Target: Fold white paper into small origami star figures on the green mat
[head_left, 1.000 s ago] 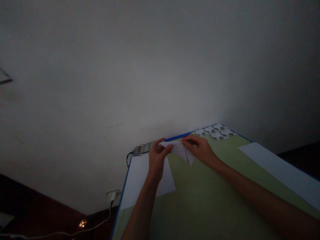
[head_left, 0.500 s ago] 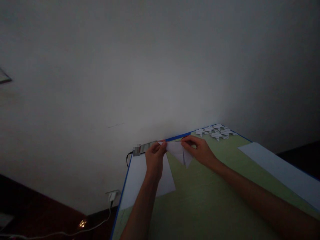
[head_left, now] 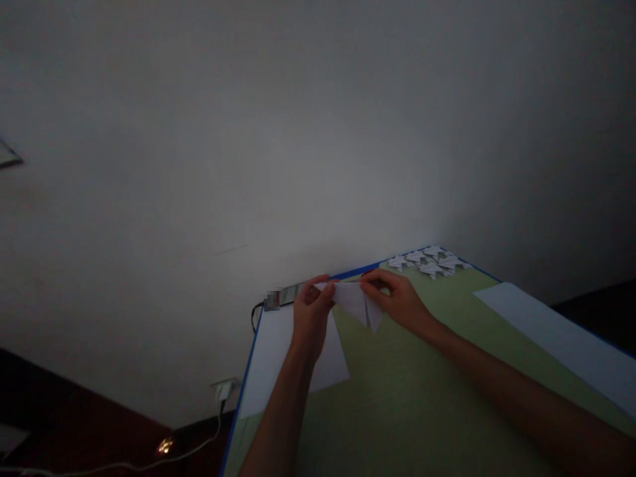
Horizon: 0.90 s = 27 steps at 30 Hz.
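A white paper (head_left: pixel 356 301), partly folded into a downward-pointing triangle, is held just above the green table (head_left: pixel 412 391) near its far edge. My left hand (head_left: pixel 311 318) pinches the paper's left corner with fingers closed. My right hand (head_left: pixel 397 298) pinches the right corner the same way. Both forearms reach in from the bottom of the view.
A flat white sheet (head_left: pixel 278 358) lies under my left hand, another white sheet (head_left: pixel 556 341) at the right. Several small folded paper pieces (head_left: pixel 430 262) sit at the far corner. A phone-like device (head_left: pixel 285 295) with a cable lies at the far edge; a wall socket (head_left: pixel 223 387) is below.
The paper has shifted slightly between my hands while both keep their pinch; the hands stay in nearly the same place.
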{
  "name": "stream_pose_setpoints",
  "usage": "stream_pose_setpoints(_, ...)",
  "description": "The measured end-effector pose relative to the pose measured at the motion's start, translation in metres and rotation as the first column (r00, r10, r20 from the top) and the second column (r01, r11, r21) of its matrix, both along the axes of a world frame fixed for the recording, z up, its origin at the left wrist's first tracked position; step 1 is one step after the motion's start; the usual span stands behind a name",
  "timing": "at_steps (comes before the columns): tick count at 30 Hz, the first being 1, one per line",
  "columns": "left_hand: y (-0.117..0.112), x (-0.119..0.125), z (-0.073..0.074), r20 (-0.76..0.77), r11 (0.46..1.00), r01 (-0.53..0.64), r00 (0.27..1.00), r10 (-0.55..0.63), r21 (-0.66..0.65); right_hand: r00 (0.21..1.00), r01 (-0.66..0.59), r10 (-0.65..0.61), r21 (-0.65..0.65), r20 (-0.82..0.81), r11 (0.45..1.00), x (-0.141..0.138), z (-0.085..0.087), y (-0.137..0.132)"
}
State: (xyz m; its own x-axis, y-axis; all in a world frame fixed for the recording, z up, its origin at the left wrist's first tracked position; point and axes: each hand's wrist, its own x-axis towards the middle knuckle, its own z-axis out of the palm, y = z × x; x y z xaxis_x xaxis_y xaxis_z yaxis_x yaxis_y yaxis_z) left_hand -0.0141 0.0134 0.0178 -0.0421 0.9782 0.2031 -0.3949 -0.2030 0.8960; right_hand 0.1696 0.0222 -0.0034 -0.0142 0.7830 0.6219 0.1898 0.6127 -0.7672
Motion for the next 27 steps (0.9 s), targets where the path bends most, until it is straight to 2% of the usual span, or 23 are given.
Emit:
stream_pose_setpoints(3,-0.0038,0.0021,0.0003,-0.027,0.985,0.168,0.985,-0.170,-0.049,0.998,-0.065,0.065,-0.018,-0.005,0.998,0.0000,0.0022,-0.0024)
stream_pose_setpoints(6,-0.0045,0.0033,-0.0024,-0.080,0.971,0.237,0.968,-0.239,-0.039,0.995,-0.099,0.099,-0.011,0.014,0.995,-0.0007,0.0030,-0.0039)
stream_pose_setpoints(13,0.0010,0.0005,-0.0061,-0.122,0.992,0.123,0.985,-0.125,-0.026,0.998,-0.060,0.060,-0.003,0.019,0.998,-0.0021,0.0025,-0.0037)
stream_pose_setpoints(19,0.0022,0.0006,-0.0088,-0.108,0.999,-0.037,0.994,0.036,-0.008,0.999,-0.045,0.045,0.000,0.015,0.999,-0.0027,0.0030,-0.0048)
stream_pose_setpoints(27,0.0008,0.0031,-0.0046,-0.074,0.998,-0.037,0.996,0.040,0.046,1.000,-0.008,0.008,0.007,-0.004,1.000,-0.0038,0.0018,-0.0038)
